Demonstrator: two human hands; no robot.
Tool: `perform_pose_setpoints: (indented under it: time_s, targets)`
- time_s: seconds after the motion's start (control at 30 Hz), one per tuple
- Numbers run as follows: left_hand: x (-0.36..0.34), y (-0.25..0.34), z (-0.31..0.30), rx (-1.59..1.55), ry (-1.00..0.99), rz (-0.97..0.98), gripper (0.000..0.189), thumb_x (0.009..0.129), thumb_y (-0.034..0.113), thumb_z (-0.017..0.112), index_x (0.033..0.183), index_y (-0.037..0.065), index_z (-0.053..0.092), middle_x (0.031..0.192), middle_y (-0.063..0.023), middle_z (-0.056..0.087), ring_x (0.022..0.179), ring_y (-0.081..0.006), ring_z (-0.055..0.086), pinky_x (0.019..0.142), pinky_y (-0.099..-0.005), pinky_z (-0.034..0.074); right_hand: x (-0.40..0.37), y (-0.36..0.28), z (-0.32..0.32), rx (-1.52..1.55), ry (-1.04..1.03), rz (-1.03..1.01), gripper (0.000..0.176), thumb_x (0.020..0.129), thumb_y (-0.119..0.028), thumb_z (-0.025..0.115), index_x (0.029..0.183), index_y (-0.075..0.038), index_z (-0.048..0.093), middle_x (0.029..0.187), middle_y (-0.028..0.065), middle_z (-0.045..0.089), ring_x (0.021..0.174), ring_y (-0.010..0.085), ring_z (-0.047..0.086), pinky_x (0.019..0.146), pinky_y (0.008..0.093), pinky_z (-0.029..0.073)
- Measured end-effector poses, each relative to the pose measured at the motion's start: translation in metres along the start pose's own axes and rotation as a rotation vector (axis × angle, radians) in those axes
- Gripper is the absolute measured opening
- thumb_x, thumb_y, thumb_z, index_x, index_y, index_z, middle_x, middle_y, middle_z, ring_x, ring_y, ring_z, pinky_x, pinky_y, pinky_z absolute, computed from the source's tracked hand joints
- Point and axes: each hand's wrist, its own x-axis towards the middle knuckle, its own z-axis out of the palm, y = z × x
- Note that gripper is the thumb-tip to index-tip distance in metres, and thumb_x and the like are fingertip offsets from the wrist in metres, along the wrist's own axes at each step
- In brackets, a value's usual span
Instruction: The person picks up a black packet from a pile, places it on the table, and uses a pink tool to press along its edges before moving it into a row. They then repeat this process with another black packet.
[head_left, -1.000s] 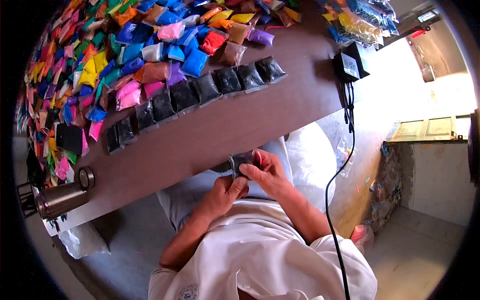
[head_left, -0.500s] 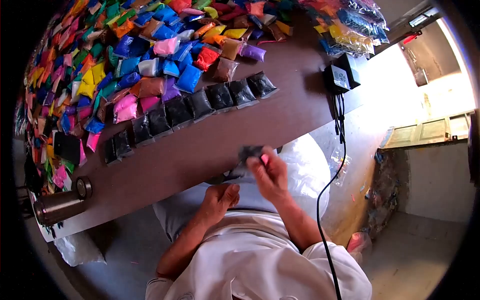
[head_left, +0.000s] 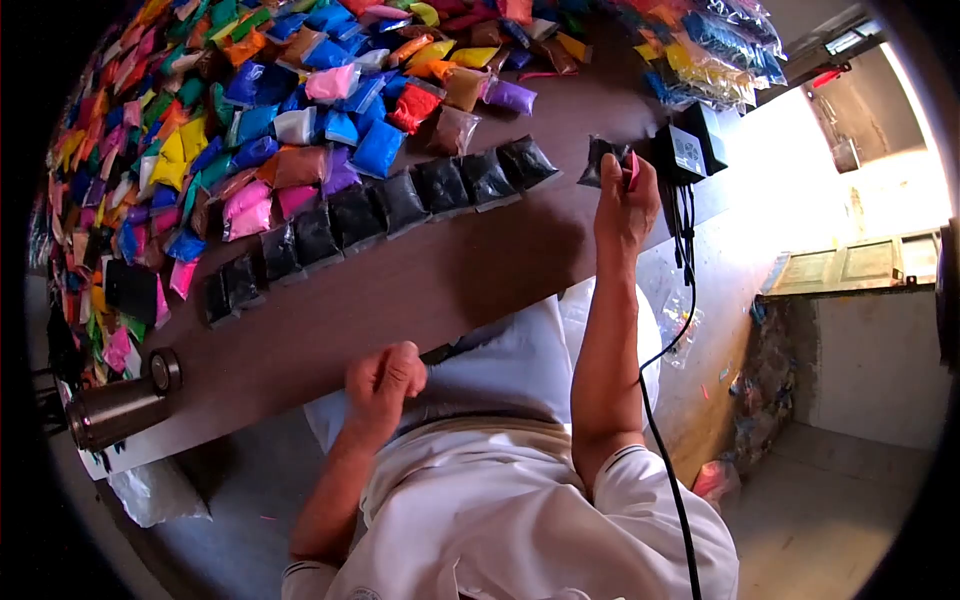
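Over the table's right part, my right hand point(head_left: 626, 208) is closed on a small black packet point(head_left: 594, 163), pinched near the fingertips. A bit of pink or red point(head_left: 631, 172) shows between the same fingers; I cannot make out what it is. To the left of that packet, a slanting row of black packets point(head_left: 400, 203) lies on the brown table point(head_left: 440, 285). My left hand point(head_left: 385, 388) is curled into a fist above my lap, near the table's front edge. Anything inside that fist is hidden.
A big heap of coloured packets point(head_left: 275, 125) covers the far left. Clear bags of packets point(head_left: 715, 60) are stacked at the back right. Beside my right hand stands a black box point(head_left: 682, 150), with a black cable point(head_left: 652, 410) hanging down. A metal flask point(head_left: 118, 412) lies front left.
My right hand has gone from above my lap out to the table's right side, carrying the black packet. My left hand has shifted slightly left and upward, still closed.
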Motion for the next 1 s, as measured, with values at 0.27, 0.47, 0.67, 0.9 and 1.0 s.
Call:
perform_pose_setpoints:
  time_s: [0.27, 0.47, 0.67, 0.9, 1.0]
  targets:
    - [0.025, 0.03, -0.038, 0.186, 0.261, 0.098, 0.046, 0.097, 0.032, 0.045, 0.06, 0.005, 0.043, 0.055, -0.0019, 0.044, 0.054, -0.0096, 0.042, 0.051, -0.0251, 0.034, 0.021, 0.011, 0.026, 0.04, -0.209, 0.134, 0.03, 0.083, -0.033, 0.065, 0.102, -0.009, 0.065, 0.083, 0.0087, 0.066, 0.078, 0.019, 0.061, 0.073, 0.0308, 0.046]
    - [0.039, 0.012, -0.065, 0.077, 0.353, 0.076, 0.046, 0.096, 0.035, 0.045, 0.061, 0.005, 0.045, 0.055, -0.0018, 0.044, 0.052, -0.0094, 0.043, 0.048, -0.0227, 0.033, 0.018, 0.002, 0.033, -0.227, -0.277, 0.085, 0.035, 0.08, -0.04, 0.066, 0.103, -0.015, 0.067, 0.095, 0.0119, 0.065, 0.09, 0.0272, 0.063, 0.08, 0.0354, 0.047]
    - [0.043, -0.006, -0.043, 0.511, 0.523, 0.272, 0.04, 0.095, 0.024, 0.048, 0.061, 0.003, 0.044, 0.052, -0.0056, 0.042, 0.047, -0.0163, 0.043, 0.047, -0.0302, 0.034, 0.015, 0.007, 0.028, -0.145, -0.161, 0.038, 0.034, 0.077, -0.035, 0.071, 0.101, -0.011, 0.068, 0.103, 0.0115, 0.06, 0.095, 0.0263, 0.06, 0.082, 0.0345, 0.047]
    - [0.049, -0.006, -0.041, 0.783, 0.406, 0.378, 0.034, 0.091, 0.013, 0.052, 0.061, 0.0, 0.04, 0.055, -0.0132, 0.039, 0.047, -0.0271, 0.041, 0.047, -0.0353, 0.033, 0.009, -0.006, 0.03, -0.213, -0.34, -0.101, 0.037, 0.072, -0.032, 0.076, 0.101, -0.011, 0.067, 0.105, 0.0084, 0.059, 0.093, 0.0241, 0.061, 0.079, 0.0344, 0.048]
    - [0.047, 0.002, -0.037, 0.751, 0.376, 0.316, 0.034, 0.09, 0.013, 0.053, 0.061, 0.0, 0.041, 0.055, -0.0133, 0.04, 0.047, -0.0281, 0.042, 0.046, -0.035, 0.033, 0.009, -0.002, 0.034, -0.201, -0.353, -0.117, 0.036, 0.07, -0.031, 0.076, 0.099, -0.011, 0.066, 0.104, 0.0075, 0.058, 0.092, 0.024, 0.06, 0.077, 0.0346, 0.048]
